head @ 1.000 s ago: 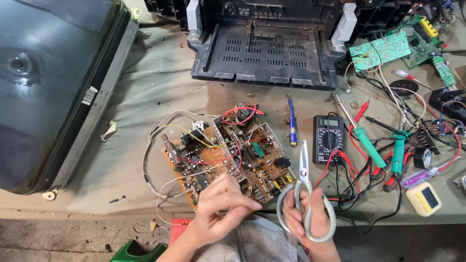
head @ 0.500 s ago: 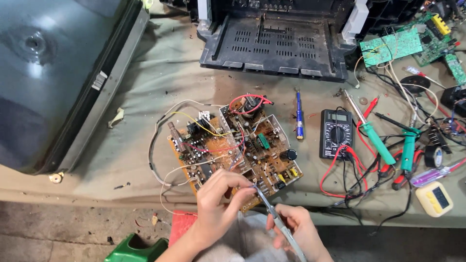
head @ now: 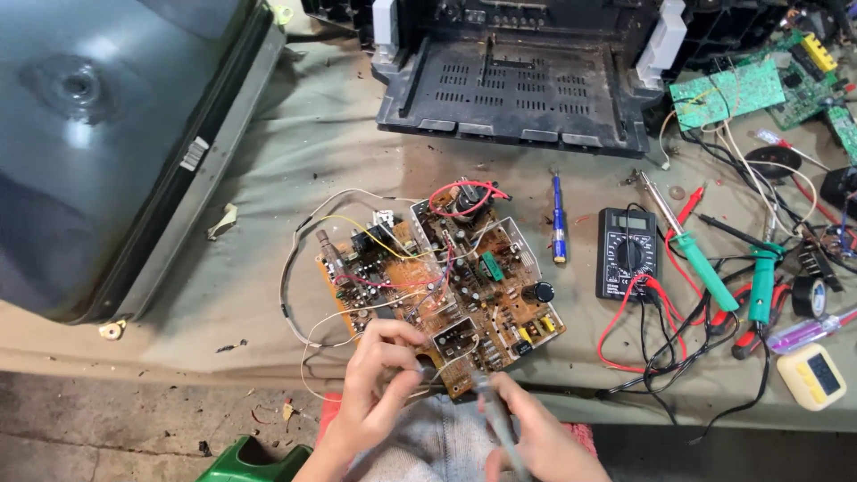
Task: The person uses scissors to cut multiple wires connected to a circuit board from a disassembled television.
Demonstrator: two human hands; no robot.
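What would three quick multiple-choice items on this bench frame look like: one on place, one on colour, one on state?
1. Where does the multimeter lie?
A. Right of the circuit board
B. On the old television set
C. Inside the black plastic casing

2. What colour are the handles of the two soldering irons?
A. Yellow
B. Green
C. White

3. What is the right hand doing?
A. Resting flat on the cloth
B. Holding a slim grey tool
C. Lifting the blue screwdriver

Key:
1 A: the multimeter sits on the cloth just right of the circuit board, beside the blue screwdriver.
2 B: both soldering irons have green grips.
3 B: the right hand is closed around the slim grey tool, tip near the board's front edge, where the left hand pinches a wire.
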